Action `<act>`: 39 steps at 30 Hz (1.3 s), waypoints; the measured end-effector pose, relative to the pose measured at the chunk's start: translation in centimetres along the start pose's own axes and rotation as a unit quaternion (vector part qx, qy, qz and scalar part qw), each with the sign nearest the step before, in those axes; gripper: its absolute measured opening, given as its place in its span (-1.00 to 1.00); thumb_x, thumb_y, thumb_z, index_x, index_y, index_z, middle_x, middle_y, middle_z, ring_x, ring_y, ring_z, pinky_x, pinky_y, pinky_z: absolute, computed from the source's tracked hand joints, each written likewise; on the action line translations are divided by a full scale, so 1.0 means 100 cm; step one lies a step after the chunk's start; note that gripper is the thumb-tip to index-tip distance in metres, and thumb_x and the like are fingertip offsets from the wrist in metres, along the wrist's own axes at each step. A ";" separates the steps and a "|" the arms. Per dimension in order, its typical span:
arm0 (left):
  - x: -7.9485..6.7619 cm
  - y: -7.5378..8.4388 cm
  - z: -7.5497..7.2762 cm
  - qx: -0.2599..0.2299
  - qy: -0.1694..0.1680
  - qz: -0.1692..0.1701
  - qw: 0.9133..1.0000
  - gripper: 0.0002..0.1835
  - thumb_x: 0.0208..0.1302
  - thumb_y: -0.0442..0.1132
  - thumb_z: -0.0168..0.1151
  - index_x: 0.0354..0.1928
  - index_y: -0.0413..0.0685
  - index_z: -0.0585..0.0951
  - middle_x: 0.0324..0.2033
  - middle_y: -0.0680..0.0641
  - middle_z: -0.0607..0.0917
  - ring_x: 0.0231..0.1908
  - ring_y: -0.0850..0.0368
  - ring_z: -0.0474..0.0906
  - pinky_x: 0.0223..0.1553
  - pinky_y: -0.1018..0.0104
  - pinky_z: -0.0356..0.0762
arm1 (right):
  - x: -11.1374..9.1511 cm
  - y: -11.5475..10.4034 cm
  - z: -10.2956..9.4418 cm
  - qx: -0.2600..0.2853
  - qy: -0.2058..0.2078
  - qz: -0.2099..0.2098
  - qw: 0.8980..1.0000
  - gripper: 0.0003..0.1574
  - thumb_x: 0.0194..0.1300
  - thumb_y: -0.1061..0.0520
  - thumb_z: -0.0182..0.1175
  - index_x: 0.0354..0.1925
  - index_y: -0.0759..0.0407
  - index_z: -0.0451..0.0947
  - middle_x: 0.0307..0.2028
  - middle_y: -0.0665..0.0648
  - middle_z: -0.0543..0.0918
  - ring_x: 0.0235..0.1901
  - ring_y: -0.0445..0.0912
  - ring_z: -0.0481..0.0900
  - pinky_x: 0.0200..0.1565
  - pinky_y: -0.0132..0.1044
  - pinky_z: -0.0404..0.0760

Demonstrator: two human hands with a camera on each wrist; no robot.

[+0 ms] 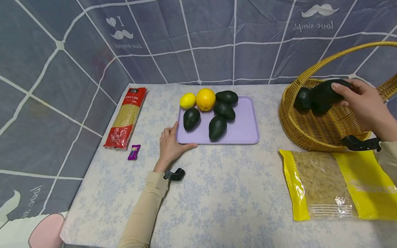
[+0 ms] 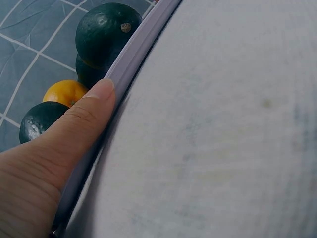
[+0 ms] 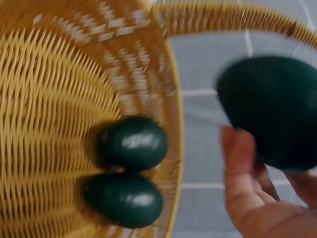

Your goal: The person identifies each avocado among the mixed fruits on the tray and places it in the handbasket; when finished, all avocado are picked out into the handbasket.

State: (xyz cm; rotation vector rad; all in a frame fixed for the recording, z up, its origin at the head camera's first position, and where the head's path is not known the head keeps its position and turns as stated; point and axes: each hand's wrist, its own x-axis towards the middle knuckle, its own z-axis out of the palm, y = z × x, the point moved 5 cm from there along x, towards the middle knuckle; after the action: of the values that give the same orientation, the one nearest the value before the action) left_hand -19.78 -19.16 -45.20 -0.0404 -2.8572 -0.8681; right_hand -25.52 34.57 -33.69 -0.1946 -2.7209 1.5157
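In the head view my right hand [image 1: 366, 100] grips a dark green avocado [image 1: 330, 90] over the wicker basket [image 1: 286, 120]. Two more avocados [image 3: 132, 144] lie inside the basket in the right wrist view, against its wall and apart from the held one. My left hand [image 1: 171, 146] spans the near-left corner of the lilac tray [image 1: 243, 132], its straight thumb on the front rim and its index finger at the left side. Several avocados [image 1: 217, 128], an orange [image 1: 205, 99] and a lemon [image 1: 187, 100] sit on the tray.
A red noodle packet [image 1: 126, 117] lies at the table's far left, with a small purple wrapped candy [image 1: 134, 152] beside it. In front of the basket is a large yellow bag [image 1: 325, 186]. The basket's tall handle [image 1: 338, 57] arches near my right hand.
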 end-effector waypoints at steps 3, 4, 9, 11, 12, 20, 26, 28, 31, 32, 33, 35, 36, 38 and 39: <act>0.000 0.000 0.001 0.001 -0.004 -0.002 1.000 0.29 -0.31 0.25 0.55 0.45 -0.16 0.11 -0.02 -0.27 0.32 -0.09 -0.13 0.22 -0.04 0.04 0.16 | 0.005 0.006 0.003 -0.062 -0.055 0.034 0.996 0.03 0.34 -0.33 -0.08 0.49 0.16 -0.19 0.42 0.32 -0.08 -0.41 -0.32 0.40 -0.01 -0.09 0.31; 0.001 -0.001 0.001 0.001 -0.004 -0.002 1.000 0.29 -0.31 0.25 0.55 0.45 -0.16 0.11 -0.02 -0.27 0.32 -0.09 -0.13 0.22 -0.04 0.04 0.15 | 0.006 0.007 0.004 -0.081 -0.069 0.044 0.993 0.11 0.33 -0.36 -0.09 0.48 0.23 -0.28 0.43 0.38 -0.20 -0.45 -0.32 0.40 -0.01 -0.01 0.29; 0.001 -0.001 0.001 -0.001 -0.002 -0.002 1.000 0.29 -0.31 0.25 0.55 0.45 -0.15 0.12 -0.03 -0.27 0.32 -0.09 -0.13 0.22 -0.04 0.05 0.15 | 0.009 0.012 0.009 -0.125 -0.136 0.055 0.981 0.22 0.34 -0.37 -0.10 0.41 0.48 -0.39 0.28 0.58 -0.03 -0.47 -0.21 0.48 -0.03 0.19 0.30; 0.001 -0.001 0.001 -0.003 -0.002 -0.002 1.000 0.29 -0.31 0.25 0.55 0.45 -0.15 0.12 -0.03 -0.26 0.32 -0.10 -0.13 0.22 -0.03 0.05 0.15 | 0.012 0.016 0.011 -0.133 -0.153 0.056 0.978 0.21 0.35 -0.35 -0.09 0.40 0.52 -0.35 0.17 0.56 0.11 -0.46 -0.12 0.52 -0.08 0.12 0.39; 0.000 -0.001 0.001 -0.003 -0.002 -0.002 1.000 0.29 -0.31 0.25 0.55 0.45 -0.15 0.12 -0.03 -0.26 0.32 -0.10 -0.13 0.22 -0.03 0.05 0.15 | 0.013 0.018 0.012 -0.134 -0.159 0.056 0.977 0.20 0.35 -0.34 -0.07 0.39 0.54 -0.30 0.07 0.52 0.21 -0.46 -0.07 0.53 -0.11 0.08 0.43; 0.000 0.000 0.000 -0.002 -0.002 -0.001 1.000 0.29 -0.32 0.25 0.56 0.45 -0.15 0.12 -0.04 -0.26 0.32 -0.11 -0.12 0.22 -0.05 0.06 0.16 | 0.018 0.031 0.017 -0.149 -0.215 0.065 0.963 0.09 0.35 -0.32 -0.01 0.31 0.56 -0.09 -0.31 0.20 0.45 -0.39 0.02 0.55 -0.29 -0.24 0.50; 0.000 0.000 0.002 0.002 -0.005 -0.002 1.000 0.30 -0.32 0.27 0.55 0.45 -0.14 0.12 -0.03 -0.26 0.32 -0.10 -0.11 0.22 -0.06 0.07 0.16 | 0.017 0.039 0.019 -0.156 -0.233 0.065 0.958 0.12 0.36 -0.29 -0.01 0.32 0.62 -0.14 -0.22 0.29 0.45 -0.33 0.03 0.58 -0.22 -0.18 0.52; 0.000 0.000 0.002 0.003 -0.005 -0.001 1.000 0.30 -0.32 0.26 0.55 0.45 -0.14 0.12 -0.03 -0.26 0.32 -0.11 -0.11 0.22 -0.06 0.07 0.16 | 0.017 0.041 0.019 -0.155 -0.233 0.067 0.958 0.12 0.36 -0.30 -0.01 0.32 0.61 -0.13 -0.25 0.27 0.46 -0.33 0.03 0.58 -0.23 -0.20 0.53; 0.000 0.000 0.002 0.001 -0.002 0.001 1.000 0.29 -0.31 0.26 0.55 0.45 -0.14 0.12 -0.04 -0.27 0.32 -0.11 -0.11 0.22 -0.07 0.07 0.16 | 0.018 0.043 0.019 -0.155 -0.231 0.070 0.958 0.14 0.35 -0.31 0.00 0.33 0.60 -0.13 -0.28 0.24 0.50 -0.33 0.02 0.58 -0.21 -0.15 0.55; 0.000 0.000 0.002 0.001 0.000 0.003 1.000 0.29 -0.32 0.25 0.56 0.45 -0.15 0.12 -0.04 -0.27 0.33 -0.11 -0.11 0.22 -0.07 0.06 0.16 | 0.019 0.043 0.019 -0.155 -0.230 0.070 0.958 0.15 0.35 -0.32 -0.01 0.35 0.60 -0.14 -0.28 0.24 0.52 -0.33 0.02 0.59 -0.19 -0.10 0.55; 0.000 -0.001 0.001 0.000 0.001 0.004 1.000 0.29 -0.32 0.25 0.56 0.45 -0.16 0.12 -0.04 -0.27 0.33 -0.11 -0.11 0.22 -0.07 0.06 0.16 | 0.019 0.042 0.019 -0.155 -0.227 0.070 0.959 0.16 0.34 -0.33 -0.01 0.36 0.59 -0.15 -0.28 0.23 0.54 -0.33 0.02 0.60 -0.17 -0.05 0.55; -0.001 -0.001 0.001 -0.001 0.004 0.005 1.000 0.29 -0.32 0.25 0.56 0.44 -0.17 0.13 -0.04 -0.27 0.33 -0.12 -0.11 0.22 -0.08 0.06 0.16 | 0.021 0.041 0.018 -0.156 -0.221 0.070 0.960 0.19 0.32 -0.36 -0.01 0.38 0.56 -0.16 -0.31 0.21 0.58 -0.32 0.03 0.62 -0.14 0.03 0.53; -0.001 -0.001 0.000 -0.001 0.006 0.005 1.000 0.29 -0.32 0.24 0.56 0.44 -0.17 0.13 -0.05 -0.27 0.33 -0.12 -0.12 0.22 -0.08 0.06 0.17 | 0.022 0.041 0.018 -0.155 -0.218 0.070 0.961 0.20 0.32 -0.36 0.00 0.38 0.56 -0.16 -0.32 0.21 0.60 -0.32 0.04 0.63 -0.13 0.07 0.51; -0.001 -0.001 0.000 -0.002 0.006 0.005 1.000 0.29 -0.33 0.24 0.57 0.44 -0.18 0.13 -0.04 -0.27 0.33 -0.12 -0.12 0.22 -0.08 0.06 0.16 | 0.023 0.041 0.018 -0.160 -0.212 0.072 0.962 0.23 0.30 -0.39 0.00 0.39 0.54 -0.17 -0.37 0.20 0.64 -0.32 0.06 0.65 -0.13 0.10 0.51; -0.001 -0.001 0.000 -0.003 0.006 0.004 1.000 0.29 -0.32 0.24 0.56 0.44 -0.17 0.13 -0.04 -0.27 0.33 -0.12 -0.12 0.22 -0.07 0.06 0.16 | 0.023 0.041 0.018 -0.159 -0.207 0.072 0.963 0.24 0.29 -0.40 0.00 0.39 0.54 -0.16 -0.39 0.19 0.64 -0.33 0.07 0.66 -0.13 0.11 0.51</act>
State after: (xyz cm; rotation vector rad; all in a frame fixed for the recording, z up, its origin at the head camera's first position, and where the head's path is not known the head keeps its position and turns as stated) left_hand -19.71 -19.23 -45.27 -0.0483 -2.8419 -0.8734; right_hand -27.56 35.47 -38.19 -0.0876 -3.3479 1.2550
